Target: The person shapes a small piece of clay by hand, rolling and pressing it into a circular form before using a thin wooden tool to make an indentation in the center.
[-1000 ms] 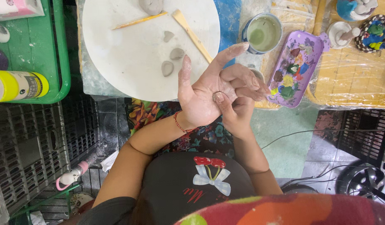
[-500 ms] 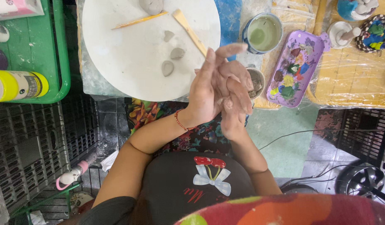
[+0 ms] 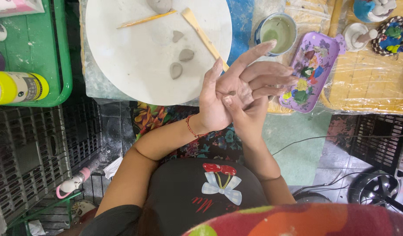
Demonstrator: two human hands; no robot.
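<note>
A single head-worn camera looks steeply down, close above the person's lap and the round white board (image 3: pixel 136 57).

The left hand (image 3: pixel 230 94) lay palm up with fingers spread, and the right hand (image 3: pixel 249 116) cupped it from beneath, its thumb pressing the palm. Both hung just beside the round white work board (image 3: pixel 123 65), which bore three small grey clay lumps (image 3: pixel 176 70) and a flat wooden stick (image 3: pixel 203 37). A purple paint palette (image 3: pixel 317 65) lay near the fingertips.
</note>
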